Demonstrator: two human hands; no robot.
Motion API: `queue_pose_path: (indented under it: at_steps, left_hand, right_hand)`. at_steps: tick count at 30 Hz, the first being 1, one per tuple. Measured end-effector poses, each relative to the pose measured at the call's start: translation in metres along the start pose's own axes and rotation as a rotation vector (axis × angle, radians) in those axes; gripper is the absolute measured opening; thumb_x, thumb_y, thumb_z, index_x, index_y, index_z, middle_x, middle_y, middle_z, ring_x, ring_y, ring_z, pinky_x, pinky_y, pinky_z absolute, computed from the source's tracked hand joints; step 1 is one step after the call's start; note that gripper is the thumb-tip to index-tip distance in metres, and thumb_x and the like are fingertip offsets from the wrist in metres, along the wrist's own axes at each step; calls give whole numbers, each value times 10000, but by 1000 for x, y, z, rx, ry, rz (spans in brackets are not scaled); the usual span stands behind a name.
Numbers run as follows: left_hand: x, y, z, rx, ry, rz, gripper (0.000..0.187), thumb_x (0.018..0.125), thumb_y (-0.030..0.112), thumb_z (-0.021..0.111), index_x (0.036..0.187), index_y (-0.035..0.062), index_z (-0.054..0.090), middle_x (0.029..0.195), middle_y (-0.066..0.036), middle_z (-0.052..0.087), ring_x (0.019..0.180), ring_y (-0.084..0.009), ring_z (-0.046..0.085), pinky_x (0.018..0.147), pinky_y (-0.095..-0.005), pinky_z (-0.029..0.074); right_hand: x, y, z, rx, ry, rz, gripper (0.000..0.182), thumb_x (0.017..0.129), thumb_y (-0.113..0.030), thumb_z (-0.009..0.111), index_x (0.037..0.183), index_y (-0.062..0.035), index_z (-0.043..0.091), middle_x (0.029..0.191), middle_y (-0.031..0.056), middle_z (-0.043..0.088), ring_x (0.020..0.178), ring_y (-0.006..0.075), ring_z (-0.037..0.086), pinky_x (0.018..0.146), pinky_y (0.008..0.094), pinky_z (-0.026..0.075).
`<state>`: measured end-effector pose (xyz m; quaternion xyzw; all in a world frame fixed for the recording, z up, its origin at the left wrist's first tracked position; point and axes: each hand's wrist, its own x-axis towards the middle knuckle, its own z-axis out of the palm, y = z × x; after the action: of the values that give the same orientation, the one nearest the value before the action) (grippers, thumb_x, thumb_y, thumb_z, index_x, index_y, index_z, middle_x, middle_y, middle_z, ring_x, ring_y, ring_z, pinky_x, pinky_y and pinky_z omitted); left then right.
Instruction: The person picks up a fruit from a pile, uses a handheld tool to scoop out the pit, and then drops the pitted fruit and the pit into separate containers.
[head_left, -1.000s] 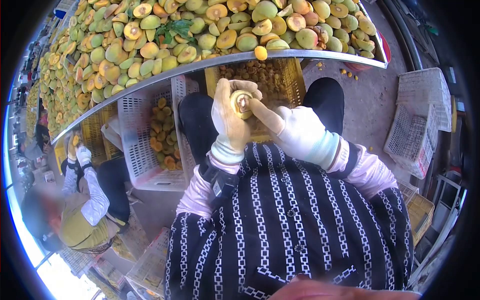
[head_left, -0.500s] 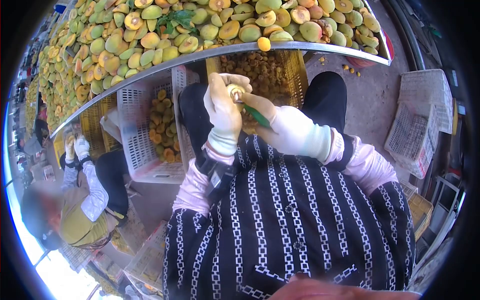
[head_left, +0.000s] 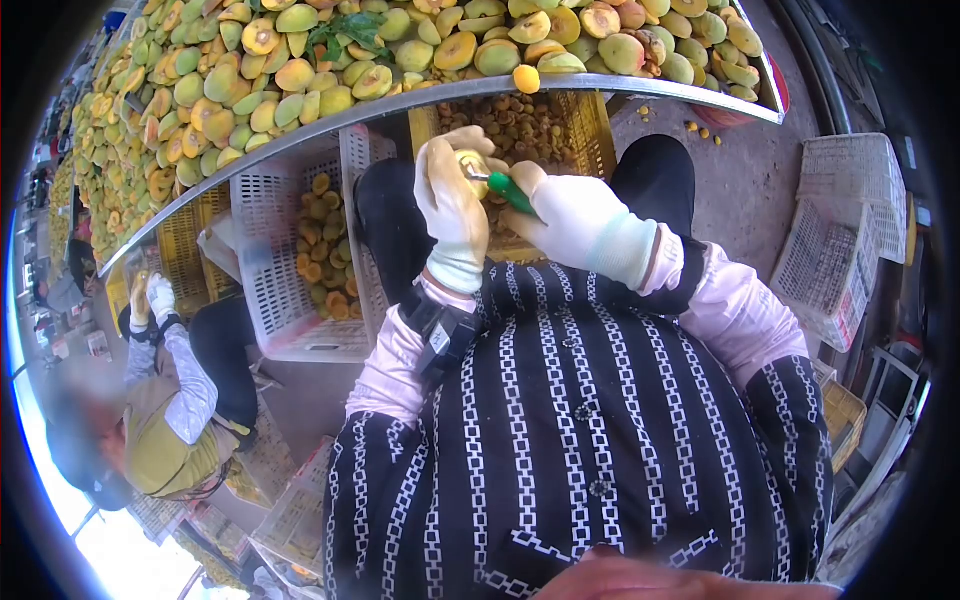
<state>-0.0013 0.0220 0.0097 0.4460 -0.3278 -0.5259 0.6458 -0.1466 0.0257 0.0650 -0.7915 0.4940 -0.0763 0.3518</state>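
Note:
In white gloves with stained fingers, both my hands are raised above my lap. My left hand (head_left: 450, 210) is closed around a peach half (head_left: 468, 162), its cut side turned toward my right hand. My right hand (head_left: 575, 218) grips the green handle of a pitting tool (head_left: 512, 193). The tool's metal end touches the cut face of the peach, near the middle; its exact shape is partly hidden. Below and beyond my hands, between my knees, a yellow crate (head_left: 597, 135) holds many brownish pits or scraps.
A metal-edged table (head_left: 420, 98) heaped with peach halves (head_left: 300, 75) spans the front. A white crate (head_left: 262, 250) with peach halves stands left of my knee. Further left sits a gloved co-worker (head_left: 180, 400). White crates (head_left: 835, 240) are stacked at the right.
My right hand has turned and shifted slightly up, showing more of the green handle and the metal end at the peach. My left hand has tilted a little.

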Motion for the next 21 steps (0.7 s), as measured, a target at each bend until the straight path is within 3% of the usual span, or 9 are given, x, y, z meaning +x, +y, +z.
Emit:
queue_pose_path:
  at_steps: [2, 5, 7, 9, 10, 13, 15, 17, 21]
  left_hand:
    - [2, -3, 3, -44, 37, -152, 441, 1014, 338, 384, 942, -39, 603, 834, -133, 656, 734, -198, 640, 681, -301, 534]
    - [0, -1, 1, -56, 43, -279, 456, 1016, 347, 375, 931, -38, 604, 823, -136, 654, 709, -197, 638, 667, -303, 530]
    - [-2, 0, 0, 38, 2, -205, 492, 1012, 388, 375, 886, -22, 614, 820, -112, 653, 703, -169, 622, 636, -287, 511]
    - [-4, -1, -7, 152, -75, -111, 494, 1014, 385, 374, 877, -25, 613, 822, -110, 654, 691, -158, 612, 635, -281, 503]
    - [-4, -7, -11, 117, -92, -64, 483, 1017, 371, 376, 870, -24, 611, 812, -108, 654, 678, -155, 604, 635, -271, 498]
    - [0, 2, -18, 124, -154, -182, 467, 1022, 353, 368, 874, -20, 607, 807, -110, 658, 681, -160, 610, 640, -276, 499]
    - [6, 10, -18, 125, -185, -185, 477, 1026, 341, 348, 870, -27, 609, 797, -122, 659, 689, -163, 615, 647, -282, 504]
    - [11, 13, -24, 276, -397, -33, 498, 1021, 375, 311, 885, -18, 585, 813, -139, 653, 695, -183, 635, 630, -278, 522]
    - [14, 16, -22, 84, -305, -364, 551, 1031, 415, 287, 935, -27, 601, 859, -145, 660, 732, -202, 645, 696, -297, 534]
  right_hand:
    - [1, 0, 2, -217, -113, 47, 317, 846, -209, 626, 1051, -31, 463, 769, 204, 634, 740, 394, 647, 642, 444, 518]
    - [-3, -3, 3, -143, -126, 55, 291, 838, -179, 620, 1019, -17, 459, 728, 194, 621, 714, 393, 644, 626, 454, 512]
    - [-3, 2, 9, -98, -120, 51, 300, 846, -177, 632, 1019, -6, 457, 706, 186, 611, 698, 390, 642, 629, 447, 513]
    - [0, -7, 6, 133, -173, 19, 305, 860, -174, 638, 1028, 5, 456, 692, 171, 607, 592, 336, 639, 550, 409, 516]
    - [1, -11, -4, 290, -349, 211, 346, 878, -217, 653, 1048, 11, 455, 671, 129, 593, 479, 242, 610, 446, 327, 492]
    - [7, -17, -18, 499, -485, 325, 303, 837, -137, 603, 1022, 59, 464, 688, 133, 602, 527, 238, 643, 452, 335, 514]
    - [11, -7, -24, 635, -562, 254, 320, 810, -124, 615, 1012, 54, 440, 669, 82, 557, 459, 164, 584, 393, 281, 469]
    - [10, -6, -32, 770, -630, 273, 330, 807, -126, 617, 1021, 56, 443, 667, 72, 552, 454, 159, 572, 396, 273, 466]
    - [13, -7, -27, 797, -636, 279, 343, 808, -131, 616, 1046, 55, 452, 679, 78, 565, 464, 161, 584, 404, 271, 471]
